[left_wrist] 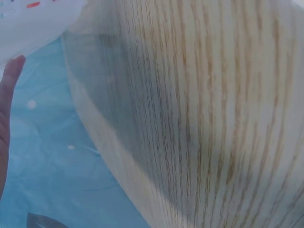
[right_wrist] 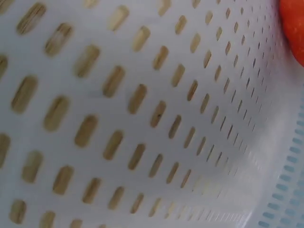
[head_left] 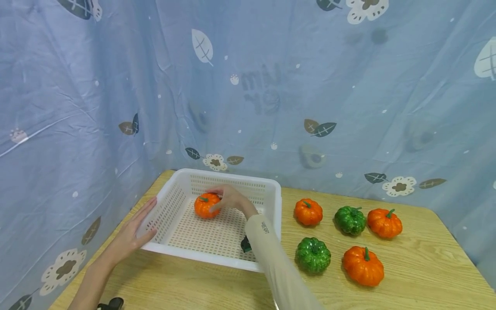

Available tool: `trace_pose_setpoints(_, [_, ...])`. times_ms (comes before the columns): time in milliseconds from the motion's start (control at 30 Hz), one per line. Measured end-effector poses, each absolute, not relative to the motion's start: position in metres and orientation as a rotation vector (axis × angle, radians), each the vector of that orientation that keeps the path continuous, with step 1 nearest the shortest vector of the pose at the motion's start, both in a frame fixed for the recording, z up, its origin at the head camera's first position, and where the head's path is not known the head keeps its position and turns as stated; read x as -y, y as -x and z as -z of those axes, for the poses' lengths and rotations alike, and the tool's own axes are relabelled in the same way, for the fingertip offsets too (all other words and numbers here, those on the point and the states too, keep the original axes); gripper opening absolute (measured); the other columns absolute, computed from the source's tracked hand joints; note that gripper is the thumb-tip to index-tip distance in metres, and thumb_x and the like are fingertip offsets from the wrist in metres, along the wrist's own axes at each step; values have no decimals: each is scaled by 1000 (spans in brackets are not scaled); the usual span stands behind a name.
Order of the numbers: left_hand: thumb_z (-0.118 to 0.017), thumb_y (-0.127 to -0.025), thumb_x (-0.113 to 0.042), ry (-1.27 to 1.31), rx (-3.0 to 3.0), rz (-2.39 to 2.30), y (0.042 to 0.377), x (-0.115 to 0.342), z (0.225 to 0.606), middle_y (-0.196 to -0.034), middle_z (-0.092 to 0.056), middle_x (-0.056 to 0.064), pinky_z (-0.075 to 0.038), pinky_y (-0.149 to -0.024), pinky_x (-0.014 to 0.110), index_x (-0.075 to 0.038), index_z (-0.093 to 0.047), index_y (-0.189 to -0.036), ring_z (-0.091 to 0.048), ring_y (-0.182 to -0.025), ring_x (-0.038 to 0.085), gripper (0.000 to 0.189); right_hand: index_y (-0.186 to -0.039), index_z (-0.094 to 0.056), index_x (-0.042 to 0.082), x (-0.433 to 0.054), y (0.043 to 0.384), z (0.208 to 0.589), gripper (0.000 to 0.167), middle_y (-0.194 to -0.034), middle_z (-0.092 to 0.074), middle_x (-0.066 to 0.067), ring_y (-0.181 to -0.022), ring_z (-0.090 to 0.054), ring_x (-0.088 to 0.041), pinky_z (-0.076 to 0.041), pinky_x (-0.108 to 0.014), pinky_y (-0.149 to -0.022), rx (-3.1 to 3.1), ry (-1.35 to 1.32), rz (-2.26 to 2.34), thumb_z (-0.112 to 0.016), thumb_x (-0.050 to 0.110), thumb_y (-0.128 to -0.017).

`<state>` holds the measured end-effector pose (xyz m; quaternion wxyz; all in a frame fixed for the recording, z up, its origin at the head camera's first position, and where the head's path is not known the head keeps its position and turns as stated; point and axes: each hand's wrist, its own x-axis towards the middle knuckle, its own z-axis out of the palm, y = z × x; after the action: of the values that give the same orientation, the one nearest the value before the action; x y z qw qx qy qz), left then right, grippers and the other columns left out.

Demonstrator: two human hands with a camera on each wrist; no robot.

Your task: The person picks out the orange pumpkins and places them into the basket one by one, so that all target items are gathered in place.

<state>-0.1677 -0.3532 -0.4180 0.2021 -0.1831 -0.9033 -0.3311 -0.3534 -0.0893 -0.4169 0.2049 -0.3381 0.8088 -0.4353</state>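
Note:
A small orange pumpkin (head_left: 204, 206) with a green stem is inside the white perforated plastic basket (head_left: 217, 255), left of its middle. My right hand (head_left: 229, 198) reaches over the basket's front side and holds this pumpkin from the right, thumb in front and fingers behind. In the right wrist view only an edge of the orange pumpkin (right_wrist: 293, 28) shows, over the slotted basket floor (right_wrist: 118, 109). At the basket's left side, my left hand (head_left: 129, 234) touches the rim with fairly straight fingers, thumb apart. Part of the left hand (left_wrist: 6, 95) appears at the left wrist view's edge.
Right of the basket on the wooden table (head_left: 426, 267) are orange pumpkins (head_left: 308, 212) and green pumpkins (head_left: 313, 255), several in all. A blue patterned curtain (head_left: 271, 107) hangs behind and along the left. The table's left edge runs close to the basket.

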Motion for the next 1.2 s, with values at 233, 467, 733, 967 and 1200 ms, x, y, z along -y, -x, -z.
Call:
trace_pose_setpoints(233, [-65,-83,-4,510,2521,930,166,353,418,-153,-27,22,-12,-101,7,1,-30,-148,-16,-135,-6,74,-130,-61,14,95,353,421,60,-135,-56,1,-125,-49,-20,-40,-30,-102,-2402,1005,1144,-83,18,-74])
trace_pose_setpoints(467, [-66,-83,-5,511,2527,945,168,353,418,-150,-29,27,-13,-99,5,0,-30,-148,-18,-134,-6,75,-133,-59,14,97,352,422,65,-135,-56,0,-127,-47,-18,-38,-31,-103,-2449,980,1132,-84,21,-73])
trace_pose_setpoints(733, [-67,-81,-4,514,2509,935,167,354,420,-151,-29,25,-14,-99,4,1,-31,-148,-17,-133,-11,76,-129,-63,15,105,349,425,61,-131,-60,0,-121,-52,-15,-41,-26,-100,-2426,968,1215,-84,21,-72])
trace_pose_setpoints(967, [-66,-82,-2,520,2508,945,166,354,418,-148,-29,30,-13,-99,4,3,-31,-147,-16,-133,-10,75,-131,-61,15,112,344,426,62,-131,-60,0,-122,-53,-16,-41,-25,-99,-2456,971,1205,-84,23,-73])
trace_pose_setpoints(1200, [-65,-83,-4,502,2533,948,165,353,418,-148,-28,31,-13,-97,3,2,-29,-148,-16,-132,-11,74,-133,-58,14,113,344,426,65,-134,-57,0,-124,-51,-17,-40,-28,-101,-2473,951,1182,-83,24,-74])
